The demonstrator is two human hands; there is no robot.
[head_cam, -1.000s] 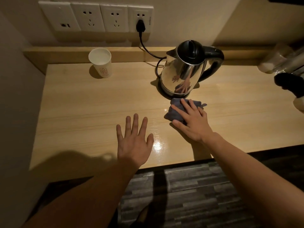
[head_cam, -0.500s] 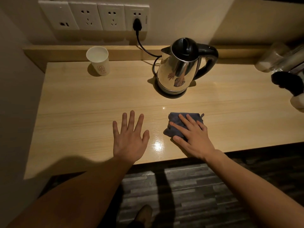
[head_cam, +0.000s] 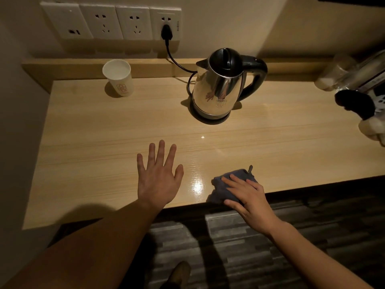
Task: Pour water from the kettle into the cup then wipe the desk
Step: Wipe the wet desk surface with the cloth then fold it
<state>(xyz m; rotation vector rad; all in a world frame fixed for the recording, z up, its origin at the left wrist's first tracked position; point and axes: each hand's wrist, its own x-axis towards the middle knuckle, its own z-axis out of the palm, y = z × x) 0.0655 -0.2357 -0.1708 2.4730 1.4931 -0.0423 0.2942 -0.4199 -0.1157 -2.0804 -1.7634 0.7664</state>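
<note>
A steel kettle (head_cam: pixel 218 88) with a black lid and handle stands on its base at the back middle of the light wooden desk (head_cam: pixel 104 138). A white paper cup (head_cam: pixel 118 78) stands at the back left. My right hand (head_cam: pixel 248 197) lies flat on a dark blue cloth (head_cam: pixel 225 188) at the desk's front edge, fingers spread over it. My left hand (head_cam: pixel 158 176) rests flat on the desk to the left of the cloth, fingers apart, holding nothing.
A black cord (head_cam: pixel 175 59) runs from the kettle base to a wall socket (head_cam: pixel 166 24). Clear bottles (head_cam: pixel 341 74) and a dark object (head_cam: pixel 354 103) crowd the desk's right end. A raised wooden ledge (head_cam: pixel 62 67) runs along the back. Dark striped floor (head_cam: pixel 250 236) lies below the front edge.
My right hand has slid the cloth from just in front of the kettle back to the desk's front edge. My left hand has stayed in place.
</note>
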